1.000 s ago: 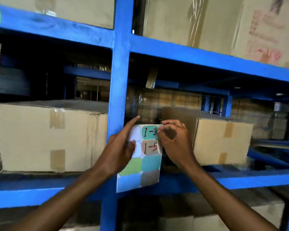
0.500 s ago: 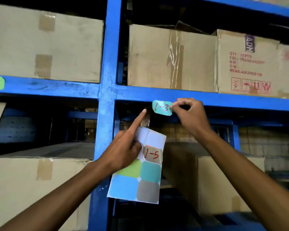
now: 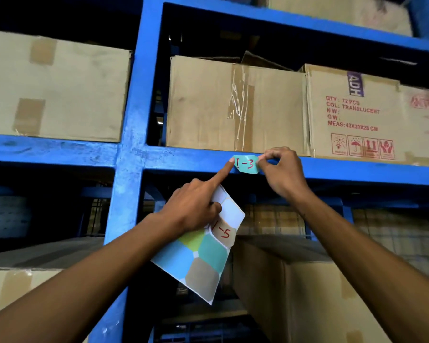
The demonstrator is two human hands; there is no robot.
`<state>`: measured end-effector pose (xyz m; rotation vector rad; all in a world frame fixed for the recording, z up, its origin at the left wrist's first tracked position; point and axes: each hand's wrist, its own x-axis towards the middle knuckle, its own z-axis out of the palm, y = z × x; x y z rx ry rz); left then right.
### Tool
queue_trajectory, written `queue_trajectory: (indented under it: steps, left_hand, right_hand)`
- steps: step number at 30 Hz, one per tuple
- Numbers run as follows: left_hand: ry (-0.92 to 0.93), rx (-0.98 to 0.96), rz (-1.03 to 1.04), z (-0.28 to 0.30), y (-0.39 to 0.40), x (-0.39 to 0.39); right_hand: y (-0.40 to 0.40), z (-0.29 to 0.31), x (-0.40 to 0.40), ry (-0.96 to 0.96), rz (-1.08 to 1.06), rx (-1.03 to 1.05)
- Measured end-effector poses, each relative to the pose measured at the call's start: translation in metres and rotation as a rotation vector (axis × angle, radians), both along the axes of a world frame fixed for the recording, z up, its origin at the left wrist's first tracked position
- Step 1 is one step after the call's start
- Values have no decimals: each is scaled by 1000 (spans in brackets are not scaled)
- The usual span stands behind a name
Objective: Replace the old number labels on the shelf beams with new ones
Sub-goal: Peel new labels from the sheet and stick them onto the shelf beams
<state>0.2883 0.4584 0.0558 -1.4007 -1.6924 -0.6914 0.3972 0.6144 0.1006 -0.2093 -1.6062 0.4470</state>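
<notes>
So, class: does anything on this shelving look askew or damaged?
The I-3 label sits slightly tilted, overhanging the blue beam. The taped box above has a raised flap and wrinkled tape.

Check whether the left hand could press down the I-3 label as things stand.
Probably yes: the left hand, though holding the sticker sheet, has its forefinger already on the I-3 label, with the right hand pinching the far edge.

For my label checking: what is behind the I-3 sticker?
Blue shelf beam shows around the I-3 sticker. The part behind it is covered, so any old label there cannot be seen.
</notes>
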Motion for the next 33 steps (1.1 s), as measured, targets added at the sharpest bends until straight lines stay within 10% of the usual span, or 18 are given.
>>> queue_trajectory:
  steps: [33]
  left_hand:
    - [166, -133, 349, 23, 44, 9]
  right_hand:
    - [31, 2, 3, 35, -78, 84]
